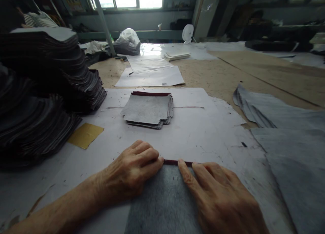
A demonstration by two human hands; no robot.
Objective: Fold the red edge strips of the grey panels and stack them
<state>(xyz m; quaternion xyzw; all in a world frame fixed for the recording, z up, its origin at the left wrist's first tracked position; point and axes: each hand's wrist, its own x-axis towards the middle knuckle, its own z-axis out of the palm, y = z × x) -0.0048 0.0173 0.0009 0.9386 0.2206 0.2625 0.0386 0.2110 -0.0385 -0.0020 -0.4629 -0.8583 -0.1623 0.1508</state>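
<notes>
A grey fabric-like piece (167, 200) lies in front of me on the white paper, with a narrow dark red folded strip (170, 162) along its far edge. My left hand (134, 168) is closed at the left end of that strip, thumb and forefinger together on the edge. My right hand (220, 193) rests over the right side of the piece, its fingers stretched out and their tips pressing on the strip. Beyond my hands sits a small stack of similar grey pieces (147, 109), their dark red edges facing away.
Tall stacks of dark sheets (50, 68) rise on the left, near a yellow-brown card (86, 135). Larger grey sheets (291, 153) lie on the right. Farther back are white papers (152, 73), a filled plastic bag (128, 41), a metal pole (103, 21) and a small white fan (188, 33).
</notes>
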